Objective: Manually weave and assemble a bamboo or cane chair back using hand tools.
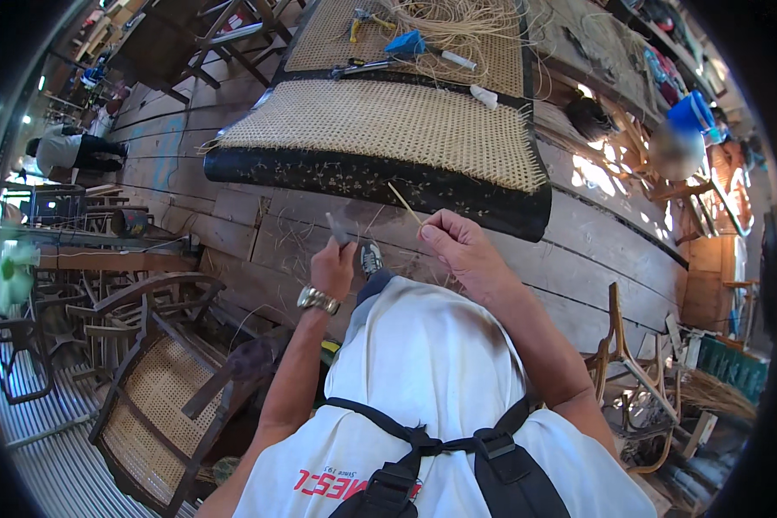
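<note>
My left hand [330,269], with a metal watch on its wrist, is closed round a flat grey blade-like tool [337,230] that points away from me. My right hand [459,249] pinches a thin, straight, pale stick [403,201], tilted up and to the left. Both hands are in front of my body, apart from each other. Just beyond them lies a woven cane panel [371,125] with ragged strand ends. It is set in a dark frame [345,177] with a pale floral pattern along its near side.
On the farther cane section lie loose cane strands [453,22], yellow-handled pliers [355,28], a blue object [406,43] and a white piece [484,96]. A caned chair [160,401] stands at lower left, chair frames [639,380] at right. Another person [69,151] is far left.
</note>
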Demonstrator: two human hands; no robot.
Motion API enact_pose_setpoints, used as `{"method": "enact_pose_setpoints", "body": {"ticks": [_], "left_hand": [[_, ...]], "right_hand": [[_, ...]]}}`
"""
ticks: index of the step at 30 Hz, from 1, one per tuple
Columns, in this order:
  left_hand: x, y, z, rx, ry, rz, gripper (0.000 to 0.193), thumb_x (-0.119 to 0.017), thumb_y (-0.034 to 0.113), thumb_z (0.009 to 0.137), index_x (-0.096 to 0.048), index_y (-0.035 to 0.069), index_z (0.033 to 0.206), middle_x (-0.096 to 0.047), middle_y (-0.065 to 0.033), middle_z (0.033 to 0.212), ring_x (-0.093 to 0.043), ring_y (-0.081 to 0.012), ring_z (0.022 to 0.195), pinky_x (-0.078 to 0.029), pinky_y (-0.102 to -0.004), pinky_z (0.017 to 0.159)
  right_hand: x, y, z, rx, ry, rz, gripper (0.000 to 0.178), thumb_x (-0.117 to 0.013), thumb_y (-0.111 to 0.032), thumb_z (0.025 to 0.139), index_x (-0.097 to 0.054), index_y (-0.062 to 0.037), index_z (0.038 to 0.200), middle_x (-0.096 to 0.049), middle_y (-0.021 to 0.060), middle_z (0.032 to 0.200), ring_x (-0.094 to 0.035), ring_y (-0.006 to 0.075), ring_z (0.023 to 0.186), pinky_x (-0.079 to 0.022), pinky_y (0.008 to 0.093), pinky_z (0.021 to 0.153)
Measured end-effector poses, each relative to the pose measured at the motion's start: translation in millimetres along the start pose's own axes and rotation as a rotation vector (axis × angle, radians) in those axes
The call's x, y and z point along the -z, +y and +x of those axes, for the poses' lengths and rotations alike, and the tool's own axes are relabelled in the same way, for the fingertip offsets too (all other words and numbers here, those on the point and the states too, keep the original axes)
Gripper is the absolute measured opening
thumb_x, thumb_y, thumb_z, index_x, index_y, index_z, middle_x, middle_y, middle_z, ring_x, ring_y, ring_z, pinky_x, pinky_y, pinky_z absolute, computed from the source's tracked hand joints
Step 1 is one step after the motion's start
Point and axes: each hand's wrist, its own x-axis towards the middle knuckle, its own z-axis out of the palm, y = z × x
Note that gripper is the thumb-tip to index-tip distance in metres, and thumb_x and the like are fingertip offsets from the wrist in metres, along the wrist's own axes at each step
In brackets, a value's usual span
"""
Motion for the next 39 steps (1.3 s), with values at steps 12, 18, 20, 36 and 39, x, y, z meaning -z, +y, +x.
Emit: {"method": "enact_pose_setpoints", "body": {"ticks": [12,18,20,36,39], "left_hand": [[38.0,96.6,17.1,0.280,-0.020,-1.217,0.017,-0.056,0.011,0.095,-0.060,0.006,0.110,-0.066,-0.0018,0.084,-0.041,0.0015,0.054,-0.030,-0.0165,0.045],[6.8,121.3,39.8,-0.152,-0.074,-0.932,0.015,-0.063,0.014,0.093,-0.065,0.005,0.104,-0.068,-0.0015,0.084,-0.057,-0.0041,0.065,-0.045,-0.0209,0.055],[24.7,129.0,46.1,-0.140,0.045,-0.712,0.008,-0.060,0.010,0.093,-0.065,0.005,0.093,-0.069,-0.0024,0.083,-0.064,-0.0105,0.074,-0.051,-0.0261,0.066],[388.4,-359.7,-8.7,0.842,0.616,0.661,0.029,-0.057,0.033,0.090,-0.065,0.011,0.107,-0.068,-0.0144,0.105,-0.064,-0.0361,0.094,-0.049,-0.0448,0.078],[421.1,-397.5,-111.1,1.007,0.607,0.767,0.031,-0.057,0.030,0.090,-0.063,0.010,0.113,-0.068,-0.0167,0.108,-0.065,-0.0353,0.098,-0.050,-0.0455,0.083]], "right_hand": [[7.3,16.0,2.8,0.202,0.103,-0.302,0.013,-0.056,-0.018,0.097,-0.059,-0.0068,0.092,-0.047,-0.0082,0.071,-0.039,0.0000,0.062,-0.033,0.0195,0.052],[6.6,15.7,-7.4,0.307,0.086,-0.256,0.016,-0.057,-0.019,0.096,-0.060,-0.0045,0.091,-0.050,-0.0055,0.068,-0.044,0.0017,0.062,-0.037,0.0208,0.054],[19.5,-5.1,-32.4,0.081,0.135,-0.391,0.016,-0.059,-0.015,0.093,-0.063,0.0006,0.094,-0.059,0.0011,0.073,-0.052,0.0081,0.068,-0.044,0.0260,0.061],[455.4,10.5,-269.9,-0.313,0.852,-1.351,0.018,-0.071,-0.017,0.076,-0.067,0.0008,0.076,-0.068,0.0141,0.075,-0.065,0.0259,0.071,-0.049,0.0360,0.065],[434.0,-25.8,-223.9,-0.658,0.857,-1.732,0.016,-0.069,-0.018,0.078,-0.069,-0.0022,0.083,-0.069,0.0134,0.084,-0.066,0.0296,0.079,-0.051,0.0395,0.071]]}}
